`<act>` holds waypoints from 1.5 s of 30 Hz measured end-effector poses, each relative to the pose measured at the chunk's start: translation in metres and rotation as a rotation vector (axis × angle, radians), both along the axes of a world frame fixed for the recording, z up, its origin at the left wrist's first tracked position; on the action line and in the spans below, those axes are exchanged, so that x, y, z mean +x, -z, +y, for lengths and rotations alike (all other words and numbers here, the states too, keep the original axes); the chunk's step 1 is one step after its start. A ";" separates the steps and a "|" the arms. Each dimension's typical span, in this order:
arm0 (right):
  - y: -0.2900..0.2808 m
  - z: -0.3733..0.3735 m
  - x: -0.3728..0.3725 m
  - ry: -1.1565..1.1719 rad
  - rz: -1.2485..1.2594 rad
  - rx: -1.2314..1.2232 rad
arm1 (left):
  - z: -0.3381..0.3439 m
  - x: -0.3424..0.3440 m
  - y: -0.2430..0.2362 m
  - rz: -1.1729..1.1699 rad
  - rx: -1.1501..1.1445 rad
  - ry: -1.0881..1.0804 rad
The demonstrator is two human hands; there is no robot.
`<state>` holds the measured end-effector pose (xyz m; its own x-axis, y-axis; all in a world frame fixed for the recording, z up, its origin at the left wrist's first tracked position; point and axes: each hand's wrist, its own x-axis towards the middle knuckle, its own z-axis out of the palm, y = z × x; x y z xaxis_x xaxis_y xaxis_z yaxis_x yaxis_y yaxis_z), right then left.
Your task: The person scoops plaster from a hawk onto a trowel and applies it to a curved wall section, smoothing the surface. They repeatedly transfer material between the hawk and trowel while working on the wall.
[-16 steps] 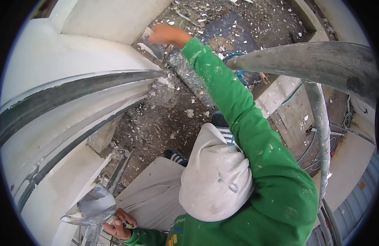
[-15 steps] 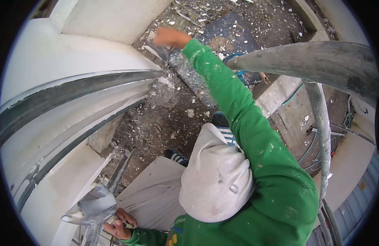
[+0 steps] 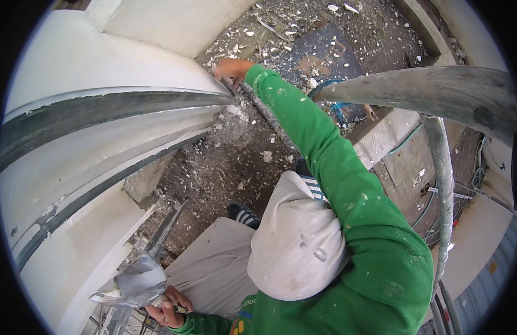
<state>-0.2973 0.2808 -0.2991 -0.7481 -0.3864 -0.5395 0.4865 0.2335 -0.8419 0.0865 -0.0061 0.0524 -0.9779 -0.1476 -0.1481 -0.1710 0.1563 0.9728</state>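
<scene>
Trowel (image 3: pixel 140 277) in L fingers (image 3: pixel 168 308); R fingers (image 3: pixel 237 80) w/ thin blade (image 3: pixel 227 85) nr wall (image 3: pixel 152 64).

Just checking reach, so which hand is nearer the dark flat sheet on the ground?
Right. The right hand is to the left of the dark flat sheet in the picture; the left hand is farther off, near the lower edge, holding a smeared tool.
</scene>
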 end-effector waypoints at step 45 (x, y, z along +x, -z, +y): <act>-0.330 0.084 0.178 -0.138 1.332 -0.094 | 0.081 -0.120 -0.030 -0.118 0.821 0.661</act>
